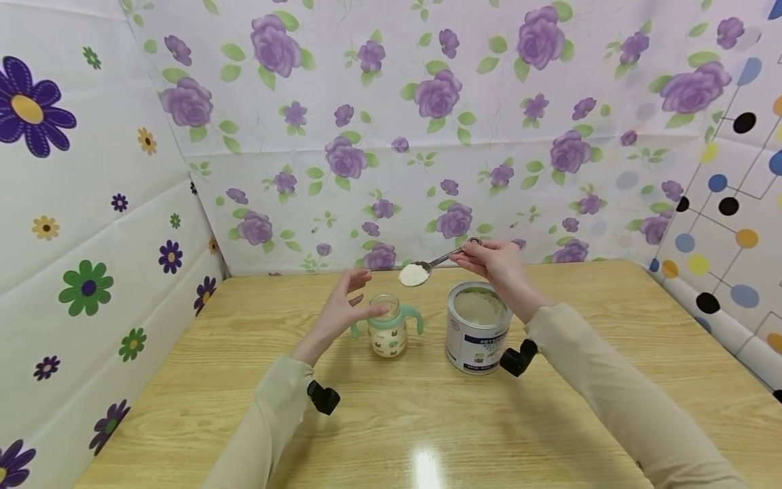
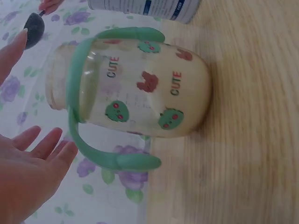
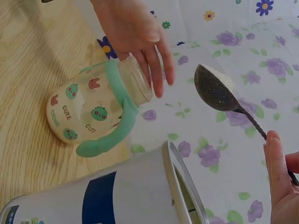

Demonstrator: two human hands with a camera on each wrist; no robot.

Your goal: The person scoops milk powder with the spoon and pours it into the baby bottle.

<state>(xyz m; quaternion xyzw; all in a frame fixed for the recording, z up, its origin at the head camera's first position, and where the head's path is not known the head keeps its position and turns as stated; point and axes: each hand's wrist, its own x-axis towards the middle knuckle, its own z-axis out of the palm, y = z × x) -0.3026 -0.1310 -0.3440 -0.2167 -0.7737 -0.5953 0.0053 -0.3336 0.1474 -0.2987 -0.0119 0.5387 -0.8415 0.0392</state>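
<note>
Now our right hand (image 1: 496, 267) pinches the spoon (image 3: 213, 91) above and right of the bottle (image 1: 388, 339), while our left hand (image 1: 339, 312), fingers loosely spread, holds nothing beside it. We could spill powder (image 1: 414, 274) outside the bottle by tilting the heaped spoon.

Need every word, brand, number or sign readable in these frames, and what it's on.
"CUTE", twice: on the bottle.
"PETS", followed by letters too blurred to be sure of: on the can.
The rest of the can's print: too small or blurred to read.
Faint marks on the bottle: too blurred to read.
</note>
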